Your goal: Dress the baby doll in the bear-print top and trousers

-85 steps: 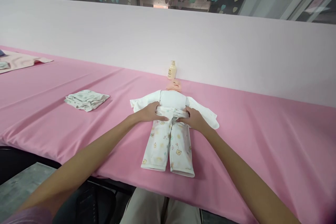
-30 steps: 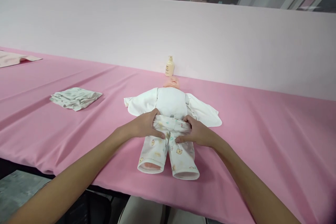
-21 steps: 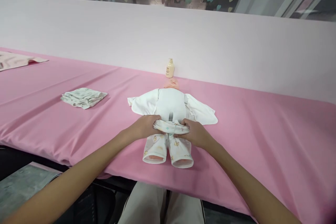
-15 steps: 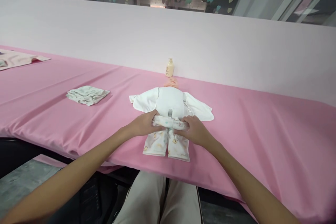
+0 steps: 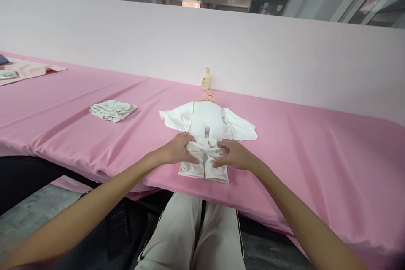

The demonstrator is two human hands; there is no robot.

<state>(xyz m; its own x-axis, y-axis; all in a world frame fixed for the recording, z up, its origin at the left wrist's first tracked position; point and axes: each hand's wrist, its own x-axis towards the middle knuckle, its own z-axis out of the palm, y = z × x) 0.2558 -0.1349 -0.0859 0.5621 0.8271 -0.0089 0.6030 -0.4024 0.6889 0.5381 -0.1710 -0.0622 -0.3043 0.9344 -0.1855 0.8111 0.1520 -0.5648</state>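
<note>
A baby doll (image 5: 208, 96) lies on its back, its head toward the wall, with a white top (image 5: 207, 114) spread out at both sides. Small white printed pants (image 5: 193, 169) cover its legs. My left hand (image 5: 179, 148) grips the pants at the left of the waist, thumb on the front. On the opposite side my right hand (image 5: 236, 154) pinches the waist edge in the same way. A grey mark (image 5: 207, 131) shows on the doll's lower belly, just above the waistband.
A pump bottle (image 5: 206, 79) stands behind the doll's head by the white wall (image 5: 133, 38). To the left lies a folded cloth (image 5: 113, 110) on the pink tablecloth (image 5: 310, 168). A pale pink mat (image 5: 34, 71) with items on it is at the far left.
The waistband, earlier rolled and stretched between my hands, now lies flatter and gathered on the doll's front. Both hands still hold it. The view has shifted slightly.
</note>
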